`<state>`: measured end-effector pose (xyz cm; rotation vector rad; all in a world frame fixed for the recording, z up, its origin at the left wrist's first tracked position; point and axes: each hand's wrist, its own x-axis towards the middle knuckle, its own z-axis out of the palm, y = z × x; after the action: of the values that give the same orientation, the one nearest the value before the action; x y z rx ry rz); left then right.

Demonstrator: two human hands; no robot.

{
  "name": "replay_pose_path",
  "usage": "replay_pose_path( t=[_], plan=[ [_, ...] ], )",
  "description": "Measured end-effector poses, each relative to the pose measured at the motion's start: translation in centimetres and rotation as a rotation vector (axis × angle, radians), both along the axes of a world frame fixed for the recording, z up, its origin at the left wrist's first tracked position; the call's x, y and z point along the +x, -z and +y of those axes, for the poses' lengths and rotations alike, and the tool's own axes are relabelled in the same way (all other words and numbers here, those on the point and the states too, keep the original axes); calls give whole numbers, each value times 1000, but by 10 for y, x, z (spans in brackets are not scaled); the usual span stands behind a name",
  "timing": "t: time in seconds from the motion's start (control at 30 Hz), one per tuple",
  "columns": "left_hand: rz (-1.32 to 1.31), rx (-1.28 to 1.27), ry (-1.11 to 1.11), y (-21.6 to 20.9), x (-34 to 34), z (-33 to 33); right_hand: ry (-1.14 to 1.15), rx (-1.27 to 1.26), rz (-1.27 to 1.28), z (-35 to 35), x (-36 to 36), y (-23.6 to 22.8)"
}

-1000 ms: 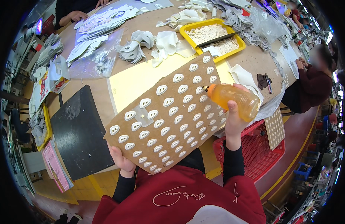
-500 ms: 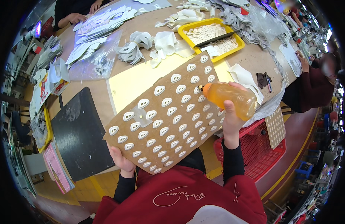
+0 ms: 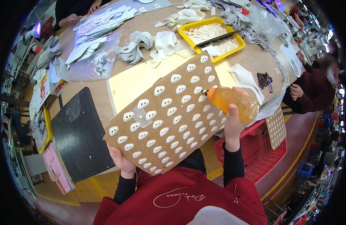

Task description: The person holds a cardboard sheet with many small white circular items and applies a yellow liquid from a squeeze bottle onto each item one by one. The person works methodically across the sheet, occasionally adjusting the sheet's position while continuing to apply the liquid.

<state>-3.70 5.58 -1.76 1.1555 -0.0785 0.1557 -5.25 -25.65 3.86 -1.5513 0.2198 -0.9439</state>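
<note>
My left hand (image 3: 121, 160) grips the lower left edge of a brown cardboard sheet (image 3: 143, 107), thumb on top. Rows of small white rounded-triangle pieces (image 3: 175, 78), each with two dark-looking holes, cover the sheet, which lies tilted across the table's near edge. In my right hand (image 3: 235, 122) is a clear squeeze bottle (image 3: 235, 102) of amber liquid with an orange cap. It leans to the left, and its dark nozzle points at a white piece near the sheet's right edge. Whether the tip touches that piece, I cannot tell.
A yellow tray (image 3: 239, 40) of small pale pieces stands beyond the sheet, a dark bar across it. At left lies a black board (image 3: 81, 135). A red basket (image 3: 251, 159) stands below at right. Co-workers sit at the far left and right.
The bottle in my right hand has shifted slightly right and toward me, its nozzle moving along the sheet. The sheet and left hand are nearly still. At right, a co-worker's hand has come down.
</note>
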Motion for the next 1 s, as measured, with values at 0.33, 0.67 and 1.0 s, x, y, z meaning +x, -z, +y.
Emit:
replay_pose_path(
  t=[0.33,0.67,1.0],
  plan=[
    [-20,-10,-4,1,0,-1,-183,151,-100,17,1,1],
    [-60,17,9,1,0,0,13,242,-192,4,18,-6],
    [-43,20,8,-3,-3,-2,16,135,-145,14,17,-1]
  ],
)
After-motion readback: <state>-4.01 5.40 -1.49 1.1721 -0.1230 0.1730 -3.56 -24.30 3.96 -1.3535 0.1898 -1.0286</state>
